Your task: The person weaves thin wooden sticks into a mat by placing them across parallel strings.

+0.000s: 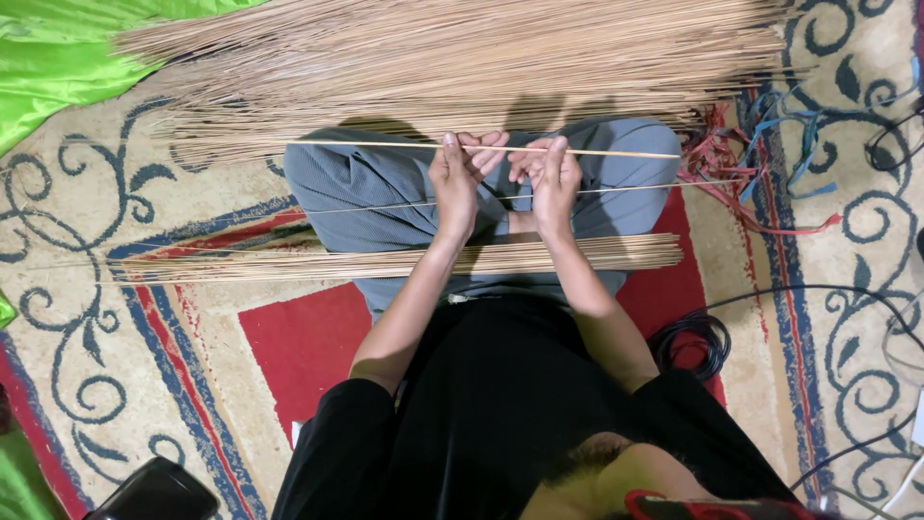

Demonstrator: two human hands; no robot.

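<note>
Left hand [454, 188] and right hand [555, 183] side by side, both pinching one thin stick [385, 145], big stick pile [462, 58] at twelve o'clock, small stick bundle [385, 261] across the lap at six o'clock

Stick pile [462, 58] top cut off by frame edge.

Dry, matt, straw-like sticks [462, 58]; woven patterned carpet [115, 318]; glossy green cloth [58, 48] far left; ribbed grey trousers [356, 188].

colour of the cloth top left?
Bright green cloth, shiny, lying at the carpet's edge; head view shows it best.
</note>
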